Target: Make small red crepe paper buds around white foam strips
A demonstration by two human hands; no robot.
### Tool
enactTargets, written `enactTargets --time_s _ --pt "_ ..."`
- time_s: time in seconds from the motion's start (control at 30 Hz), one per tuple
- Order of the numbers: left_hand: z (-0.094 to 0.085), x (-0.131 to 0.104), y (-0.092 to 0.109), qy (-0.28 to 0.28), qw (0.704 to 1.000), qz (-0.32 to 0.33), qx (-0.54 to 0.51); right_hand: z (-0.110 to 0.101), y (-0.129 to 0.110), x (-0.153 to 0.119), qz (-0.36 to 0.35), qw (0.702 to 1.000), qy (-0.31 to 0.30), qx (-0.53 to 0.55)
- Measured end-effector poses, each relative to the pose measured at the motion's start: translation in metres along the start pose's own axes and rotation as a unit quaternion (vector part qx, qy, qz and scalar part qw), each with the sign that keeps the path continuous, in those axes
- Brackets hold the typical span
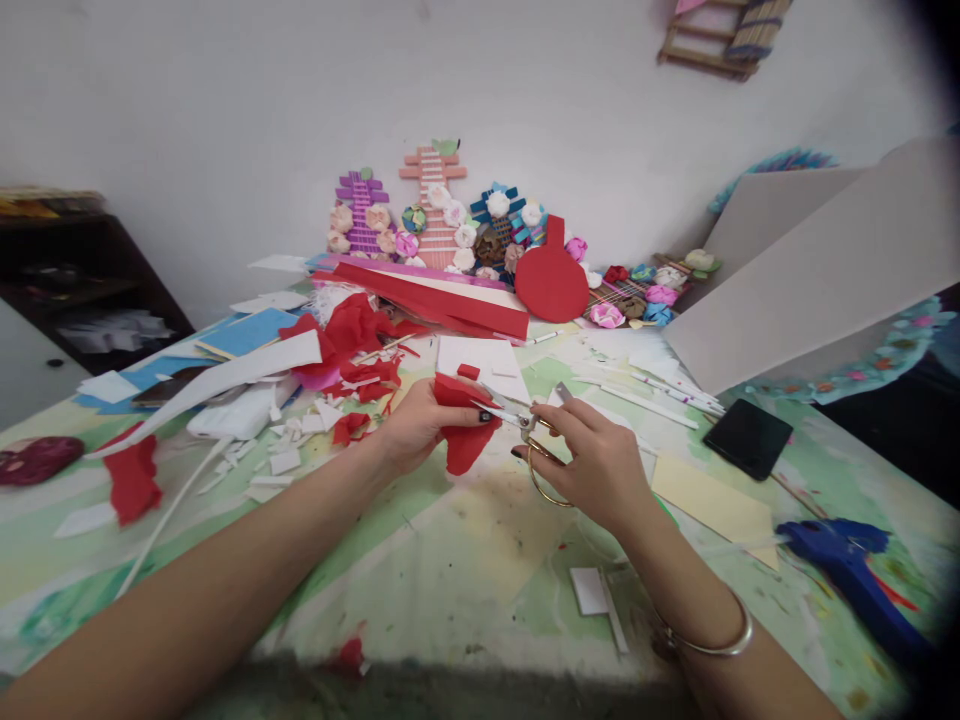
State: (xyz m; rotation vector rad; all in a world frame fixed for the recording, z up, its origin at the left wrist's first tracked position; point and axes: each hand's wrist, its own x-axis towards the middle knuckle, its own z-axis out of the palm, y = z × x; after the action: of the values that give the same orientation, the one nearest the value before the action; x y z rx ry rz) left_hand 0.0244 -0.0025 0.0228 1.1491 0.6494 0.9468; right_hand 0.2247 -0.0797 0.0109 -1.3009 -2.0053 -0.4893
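Observation:
Near the middle of the table, my left hand [415, 425] pinches a piece of red paper [469, 447] between thumb and fingers; part of it hangs below the thumb. My right hand [600, 455] has its fingers in the gold handles of a pair of scissors [546, 470]. The scissors' blades point left and lie against the red paper, close to my left thumb. Whether the blades are fully closed is hard to make out. Behind my hands lies a white sheet [484, 362] with a small red scrap [468, 371] on it.
A blue glue gun [847, 570] and a black phone-like slab [748, 438] lie at the right. Red crepe scraps [352, 335], white cuttings and a white power strip [240, 408] crowd the left. Paper-flower crafts [435, 215] and a red paddle-shaped cutout [553, 285] stand along the wall.

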Motion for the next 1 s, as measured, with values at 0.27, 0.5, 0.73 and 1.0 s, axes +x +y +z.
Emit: enactTargets --time_s 0.27,0.5,0.73,1.0 --pt "0.0023 -0.0009 0.0011 -0.002 0.999 -0.001 0.035 0.0005 0.0008 0.0002 -0.012 1.0 0.0 0.007" --pt "0.001 0.0009 -0.0023 0.012 0.998 0.035 0.059 0.001 0.0019 -0.0003 -0.02 1.0 -0.004 0.001" --pt "0.0004 -0.0009 -0.0006 -0.007 0.997 0.033 0.066 0.0005 0.0008 0.0001 -0.001 1.0 -0.011 0.016" --pt "0.0005 -0.0023 0.0009 -0.022 0.999 0.018 0.044 0.0007 0.0 0.0008 0.006 0.999 -0.021 0.038"
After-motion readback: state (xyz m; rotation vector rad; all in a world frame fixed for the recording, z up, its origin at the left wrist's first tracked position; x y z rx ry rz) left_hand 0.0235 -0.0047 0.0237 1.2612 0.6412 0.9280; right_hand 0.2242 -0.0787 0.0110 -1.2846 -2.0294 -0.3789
